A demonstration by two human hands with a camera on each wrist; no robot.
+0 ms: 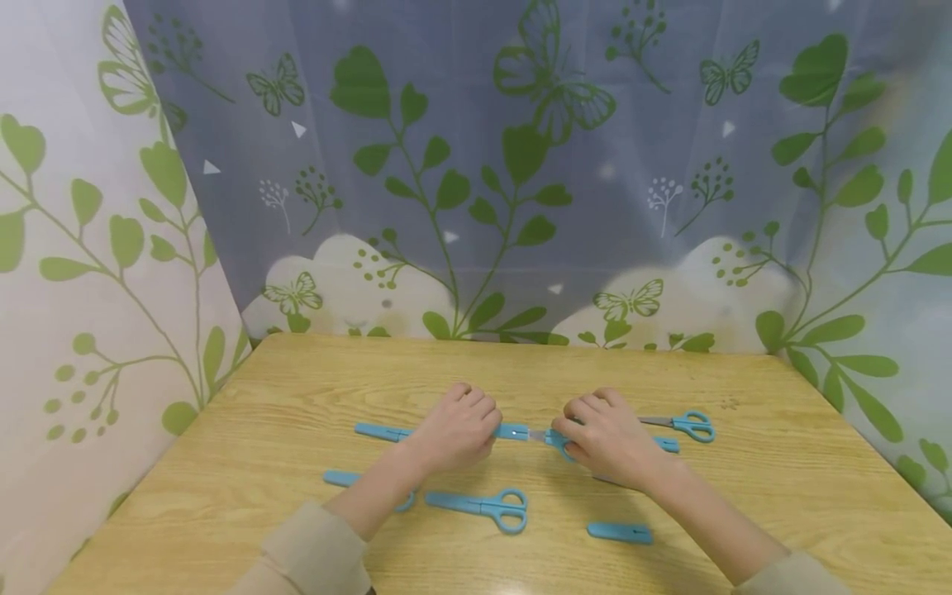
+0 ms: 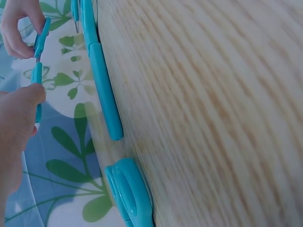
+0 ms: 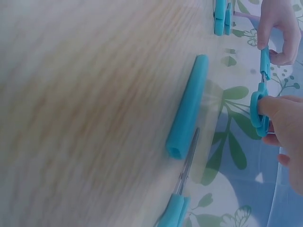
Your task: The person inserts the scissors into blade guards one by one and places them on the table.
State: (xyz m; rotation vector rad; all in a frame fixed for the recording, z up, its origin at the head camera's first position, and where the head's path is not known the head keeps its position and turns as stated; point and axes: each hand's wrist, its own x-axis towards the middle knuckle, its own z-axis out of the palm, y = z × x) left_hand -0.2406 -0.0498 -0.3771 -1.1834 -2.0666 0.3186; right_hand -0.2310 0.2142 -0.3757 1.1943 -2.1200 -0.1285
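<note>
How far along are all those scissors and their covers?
It looks partway, if covers are going on. Done: the front middle scissors are covered. In hand: the left hand holds a blue cover and the right hand grips another pair of scissors, with some blade showing between. To do: the back-right scissors are bare, and a loose cover lies toward the front right.

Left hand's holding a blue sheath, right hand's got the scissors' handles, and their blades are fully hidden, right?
No, the blades are partly bare. The head view shows metal between the blue sheath in the left hand and the handles in the right hand.
</note>
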